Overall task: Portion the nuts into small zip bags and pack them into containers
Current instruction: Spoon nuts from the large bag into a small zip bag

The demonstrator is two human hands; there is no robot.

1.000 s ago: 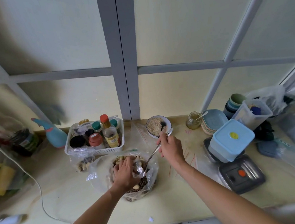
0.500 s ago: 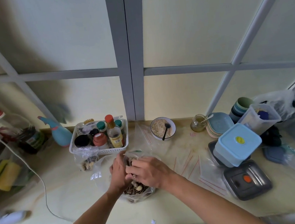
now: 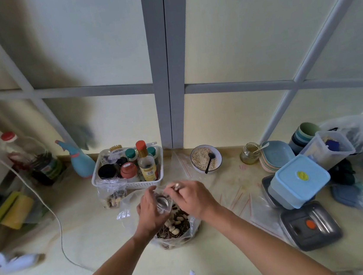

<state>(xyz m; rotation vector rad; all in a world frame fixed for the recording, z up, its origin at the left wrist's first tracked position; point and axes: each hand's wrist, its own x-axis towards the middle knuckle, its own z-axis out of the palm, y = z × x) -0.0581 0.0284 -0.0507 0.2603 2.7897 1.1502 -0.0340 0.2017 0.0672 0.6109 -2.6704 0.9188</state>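
The big clear plastic bag of mixed nuts and striped seeds (image 3: 175, 227) sits open at the middle of the pale yellow counter (image 3: 92, 233), right at the near edge. Above its mouth the left hand (image 3: 151, 210) curls its fingers round a small clear zip bag (image 3: 162, 204), holding it up and open. The right hand (image 3: 190, 197) is just beside it, fingertips pinching a metal spoon (image 3: 177, 185) with a pale nut or two at the small bag's top. Behind and to the left, a filled small zip bag (image 3: 113, 196) leans against the white perforated basket of bottles (image 3: 130, 185). Further back stands a white bowl of crumbs with a black spoon (image 3: 205, 160). Flat empty zip bags with red strips (image 3: 244, 200) lie to the right, and beyond them a light blue lidded square container (image 3: 298, 180) rests on a grey tray, with a grey steel lunch box (image 3: 310, 226) nearer.
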